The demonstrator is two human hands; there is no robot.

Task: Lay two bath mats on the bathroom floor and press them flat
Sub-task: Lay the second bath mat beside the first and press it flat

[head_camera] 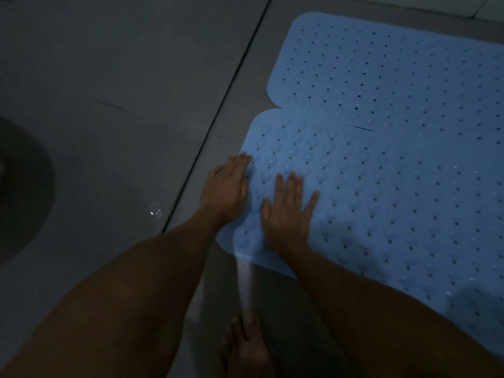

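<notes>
Two light blue perforated bath mats lie side by side on the grey floor. The near mat (395,192) spreads from the centre to the right edge, and the far mat (381,64) adjoins it at the upper right. My left hand (226,189) lies flat with straight fingers on the near mat's left edge. My right hand (289,208) presses palm down on the same mat, just to the right, fingers spread.
A dark grout line (218,115) runs diagonally across the grey floor tiles (109,77) left of the mats. A dark round shape (21,192) sits at the left edge. A bare foot (245,347) stands on the floor at the bottom centre.
</notes>
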